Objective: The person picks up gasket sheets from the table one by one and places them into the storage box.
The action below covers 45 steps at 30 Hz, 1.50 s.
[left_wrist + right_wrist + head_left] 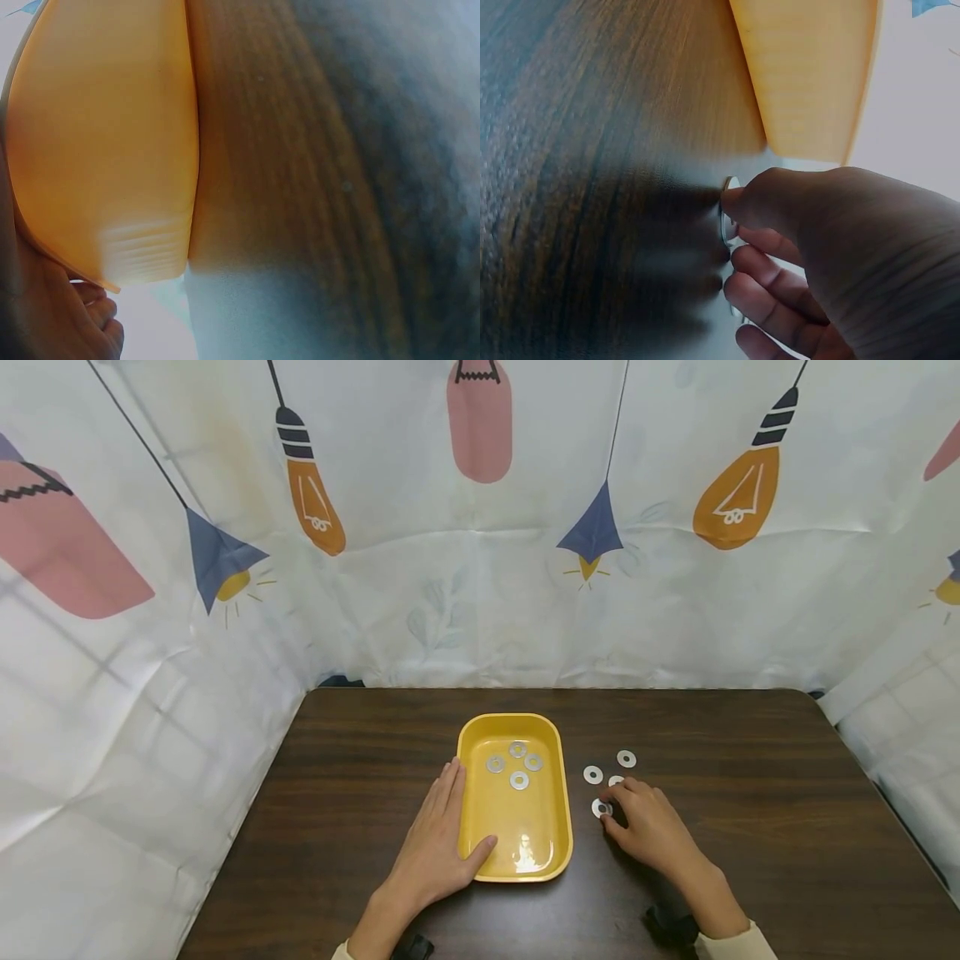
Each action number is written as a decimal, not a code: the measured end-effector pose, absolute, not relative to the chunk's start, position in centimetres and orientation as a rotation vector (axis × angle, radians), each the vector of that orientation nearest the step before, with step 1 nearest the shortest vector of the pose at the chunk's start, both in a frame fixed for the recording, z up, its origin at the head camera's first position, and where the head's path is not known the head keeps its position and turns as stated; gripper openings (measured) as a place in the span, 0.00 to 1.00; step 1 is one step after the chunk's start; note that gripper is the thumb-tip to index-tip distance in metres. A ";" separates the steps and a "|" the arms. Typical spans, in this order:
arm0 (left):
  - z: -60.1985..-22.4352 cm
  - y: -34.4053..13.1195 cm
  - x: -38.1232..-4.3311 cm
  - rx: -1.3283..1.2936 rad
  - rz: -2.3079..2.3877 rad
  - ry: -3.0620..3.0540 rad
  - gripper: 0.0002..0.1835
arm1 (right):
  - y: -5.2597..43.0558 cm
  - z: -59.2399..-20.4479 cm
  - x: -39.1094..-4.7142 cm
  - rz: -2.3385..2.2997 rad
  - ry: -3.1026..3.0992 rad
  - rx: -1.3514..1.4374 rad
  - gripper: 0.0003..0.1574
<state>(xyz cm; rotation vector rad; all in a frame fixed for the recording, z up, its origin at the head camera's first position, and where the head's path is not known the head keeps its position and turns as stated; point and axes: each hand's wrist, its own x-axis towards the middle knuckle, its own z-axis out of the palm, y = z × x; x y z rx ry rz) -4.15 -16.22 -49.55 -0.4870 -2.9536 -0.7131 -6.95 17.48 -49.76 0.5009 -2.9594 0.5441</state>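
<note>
Flat metal washers [519,780] lie in the far half of a yellow tray [515,827], several of them. Along the tray's left side rests my left hand [431,843], fingers straight against the rim and thumb over the near left corner. To the right of the tray, my right hand [648,827] pinches a washer [600,808] between thumb and forefinger, close to the tabletop. In the right wrist view the thumb covers part of this washer [728,225]. Three more washers lie just beyond that hand, one [616,781] partly hidden by its fingers.
The dark wood table [375,735] has rounded far corners. A white curtain [480,610] printed with lamps and bulbs hangs behind it and at both sides. Black straps [670,927] show at the wrists.
</note>
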 end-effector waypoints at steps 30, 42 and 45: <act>-49.4 -16.3 -4.1 -0.471 -0.718 -2.959 0.58 | 16.5 -49.4 -7.2 0.249 -2.817 0.589 0.14; -49.4 -16.3 -4.1 -0.482 -0.727 -2.953 0.58 | 15.9 -49.7 -7.3 0.216 -2.770 0.586 0.15; -49.4 -16.3 -4.1 -0.485 -0.732 -2.951 0.58 | 16.1 -50.0 -7.2 0.245 -2.757 0.580 0.14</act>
